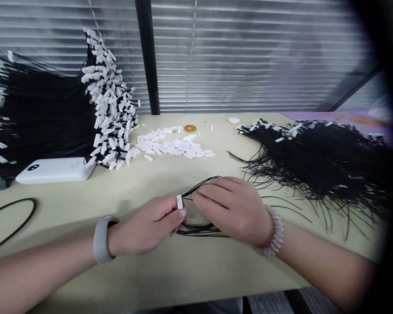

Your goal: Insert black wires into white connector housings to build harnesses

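Near the middle of the table, my left hand (152, 224) pinches a small white connector (179, 202) between thumb and fingers, its slotted face turned up. Thin black wires (196, 187) run from the connector toward my right hand (234, 209), whose fingers are closed around them. More black wires loop below, between the two hands, and loose ends come out to the right of my right wrist. My right fingertips are partly hidden behind the back of the hand.
Loose white connectors (183, 147) lie beyond my hands, near an amber ring (190, 128). A big stack of black cables (49, 113) and a white power bank (57, 170) stand left. More black wires (314, 161) are piled right. A black cable loop (32, 213) lies left.
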Demonstrator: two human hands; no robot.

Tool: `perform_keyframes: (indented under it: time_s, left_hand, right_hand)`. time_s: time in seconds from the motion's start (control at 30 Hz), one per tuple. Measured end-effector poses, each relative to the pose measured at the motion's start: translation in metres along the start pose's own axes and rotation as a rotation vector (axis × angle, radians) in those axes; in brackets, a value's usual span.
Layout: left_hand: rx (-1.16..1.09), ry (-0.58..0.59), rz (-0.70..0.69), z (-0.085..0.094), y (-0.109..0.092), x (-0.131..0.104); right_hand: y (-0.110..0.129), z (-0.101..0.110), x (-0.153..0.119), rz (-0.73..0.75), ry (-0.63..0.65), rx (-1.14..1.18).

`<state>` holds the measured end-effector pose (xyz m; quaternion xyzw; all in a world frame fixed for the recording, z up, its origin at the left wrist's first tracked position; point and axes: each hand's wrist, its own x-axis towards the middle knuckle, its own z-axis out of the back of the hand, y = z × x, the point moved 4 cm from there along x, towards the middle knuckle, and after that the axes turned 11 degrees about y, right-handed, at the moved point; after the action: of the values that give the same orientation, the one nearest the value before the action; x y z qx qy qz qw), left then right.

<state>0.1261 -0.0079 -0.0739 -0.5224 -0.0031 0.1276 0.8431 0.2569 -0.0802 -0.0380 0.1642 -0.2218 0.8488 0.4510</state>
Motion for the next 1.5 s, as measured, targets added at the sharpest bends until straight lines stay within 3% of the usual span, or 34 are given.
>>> perform_keyframes:
  time_s: [0.17, 0.27, 0.4, 0.6, 0.8, 0.9, 1.0, 1.1, 1.23, 1.5]
  left_hand:
    - [-0.272, -0.167, 0.047, 0.005, 0.014, 0.002]
    - [-0.384, -0.281, 0.084, 0.008, 0.02, 0.002]
    - [-0.432, -0.329, 0.113, 0.01, 0.022, 0.001]
    - [-0.387, -0.342, 0.101, 0.01, 0.022, 0.0]
    - [-0.393, -0.361, 0.106, 0.01, 0.022, 0.001]
    - [-0.415, -0.358, 0.096, 0.009, 0.02, 0.001]
    - [-0.467, -0.382, 0.109, 0.008, 0.021, 0.001]
    - [-0.554, -0.423, 0.127, 0.008, 0.023, 0.0]
    - [-0.624, -0.435, 0.13, 0.007, 0.023, 0.0]
    - [-0.488, -0.42, 0.206, 0.007, 0.02, -0.004]
  right_hand:
    - [-0.008, 0.011, 0.002, -0.13, -0.141, -0.007]
    - [-0.01, 0.004, 0.003, -0.171, 0.032, 0.071]
    - [-0.007, -0.017, 0.001, -0.209, 0.331, 0.265]
    - [-0.004, -0.017, -0.001, -0.251, 0.294, 0.321]
    - [0.0, -0.02, 0.0, -0.232, 0.398, 0.224]
    - [-0.007, -0.019, 0.001, -0.245, 0.388, 0.177]
    - [-0.027, -0.012, -0.003, -0.352, 0.278, 0.173]
    - [-0.06, -0.001, -0.015, -0.574, 0.047, 0.214]
    - [-0.099, 0.004, -0.034, -0.836, -0.251, 0.469]
    - [-0.131, 0.002, -0.042, -0.793, -0.578, 0.92]
